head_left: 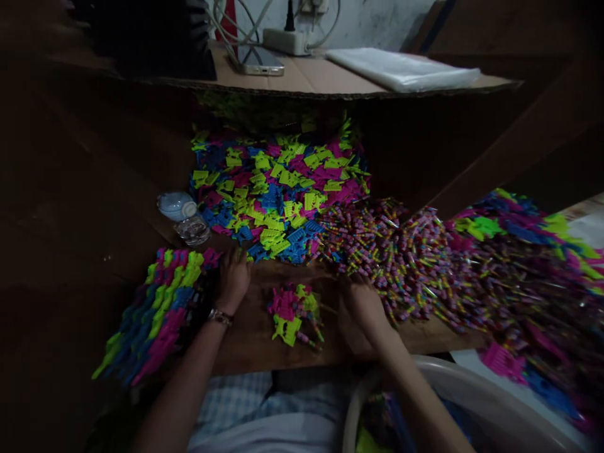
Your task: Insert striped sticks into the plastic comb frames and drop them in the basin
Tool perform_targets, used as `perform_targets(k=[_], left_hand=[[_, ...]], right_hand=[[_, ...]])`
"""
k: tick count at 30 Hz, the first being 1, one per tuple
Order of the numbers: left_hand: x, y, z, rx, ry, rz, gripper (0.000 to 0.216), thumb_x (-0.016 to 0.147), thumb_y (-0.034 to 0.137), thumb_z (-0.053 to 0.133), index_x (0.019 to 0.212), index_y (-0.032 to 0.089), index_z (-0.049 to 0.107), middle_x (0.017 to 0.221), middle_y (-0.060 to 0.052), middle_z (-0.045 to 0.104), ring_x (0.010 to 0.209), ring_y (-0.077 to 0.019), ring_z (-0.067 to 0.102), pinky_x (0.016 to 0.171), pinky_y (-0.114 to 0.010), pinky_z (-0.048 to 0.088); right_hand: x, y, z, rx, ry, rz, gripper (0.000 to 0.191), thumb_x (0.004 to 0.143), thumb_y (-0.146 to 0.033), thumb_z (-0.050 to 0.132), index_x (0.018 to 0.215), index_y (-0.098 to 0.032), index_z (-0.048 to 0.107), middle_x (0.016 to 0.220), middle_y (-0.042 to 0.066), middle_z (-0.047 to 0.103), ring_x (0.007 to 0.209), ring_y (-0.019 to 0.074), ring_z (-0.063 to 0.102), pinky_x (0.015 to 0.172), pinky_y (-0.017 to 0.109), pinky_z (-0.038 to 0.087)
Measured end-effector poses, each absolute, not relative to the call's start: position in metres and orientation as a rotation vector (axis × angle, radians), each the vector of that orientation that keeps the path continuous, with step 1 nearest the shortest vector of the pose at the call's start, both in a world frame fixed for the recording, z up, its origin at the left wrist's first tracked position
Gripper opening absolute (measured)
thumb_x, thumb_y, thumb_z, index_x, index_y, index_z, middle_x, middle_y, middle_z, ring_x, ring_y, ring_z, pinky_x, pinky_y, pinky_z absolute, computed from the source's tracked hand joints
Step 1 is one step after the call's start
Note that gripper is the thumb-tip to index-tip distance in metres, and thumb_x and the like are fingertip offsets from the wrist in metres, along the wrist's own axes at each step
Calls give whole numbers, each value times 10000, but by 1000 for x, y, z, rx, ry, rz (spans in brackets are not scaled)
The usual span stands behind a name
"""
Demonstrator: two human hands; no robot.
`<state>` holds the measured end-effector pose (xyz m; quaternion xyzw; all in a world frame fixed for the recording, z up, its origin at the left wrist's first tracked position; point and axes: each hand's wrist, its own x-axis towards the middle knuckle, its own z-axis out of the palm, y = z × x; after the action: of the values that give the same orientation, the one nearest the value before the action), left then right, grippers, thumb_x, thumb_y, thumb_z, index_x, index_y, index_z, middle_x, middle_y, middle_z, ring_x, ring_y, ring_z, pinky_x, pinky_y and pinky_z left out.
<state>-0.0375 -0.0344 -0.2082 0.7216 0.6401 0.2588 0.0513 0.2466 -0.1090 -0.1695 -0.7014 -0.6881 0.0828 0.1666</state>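
Note:
My left hand (pixel 234 280), with a bracelet at the wrist, reaches to the near edge of a heap of yellow, blue and magenta plastic pieces (pixel 283 182). Its fingertips are blurred, so any grip there is unclear. My right hand (pixel 363 305) is curled at the edge of a pile of thin, multicoloured beaded-looking sticks (pixel 406 251); what its fingers hold is hidden. Between my hands, a small group of magenta and yellow plastic pieces (pixel 285 308) lies on the wooden board (pixel 250 352) with a few sticks beside it. Neat rows of similar pieces (pixel 163 308) stand left of my left hand.
A bluish clear bottle (pixel 175 206) lies left of the heap. Above is a cardboard shelf (pixel 302 78) with a phone (pixel 258 61), power strip (pixel 285 41) and plastic bags (pixel 401 68). A pale tub (pixel 472 384) holding pieces stands at lower right, under my right forearm.

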Motion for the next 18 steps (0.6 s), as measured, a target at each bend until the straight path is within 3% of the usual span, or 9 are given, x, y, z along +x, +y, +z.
perform_targets(k=[5,9,13,18], left_hand=[[-50,-32,-213,2151,1924,817,414,809,263,564,1187,99,531,1186,-185,563,1130,-294,503,963,-432,404],[-54,-24,-211,2045,1948,839,441,779,239,615,1183,83,529,1193,-197,551,1170,-326,465,1000,-463,347],[-50,-24,-203,1923,1917,850,495,666,139,703,1141,125,564,1157,-155,569,1125,-311,498,975,-433,368],[-48,-47,-189,1738,1790,840,271,590,90,721,844,159,657,928,-78,650,920,-245,590,852,-354,440]], right_hand=[[261,-103,-182,-1957,-2066,194,323,738,41,441,882,-131,674,901,163,653,926,274,563,798,368,426],[253,-109,-183,-1820,-2069,189,208,815,-86,458,897,-147,640,963,167,633,920,286,563,780,382,451],[231,-126,-167,-1673,-2002,272,177,902,-231,422,960,-168,577,878,106,655,775,218,619,683,302,492],[199,-150,-135,-1367,-1758,614,210,923,-283,432,1003,-187,601,901,75,655,858,195,622,746,273,479]])
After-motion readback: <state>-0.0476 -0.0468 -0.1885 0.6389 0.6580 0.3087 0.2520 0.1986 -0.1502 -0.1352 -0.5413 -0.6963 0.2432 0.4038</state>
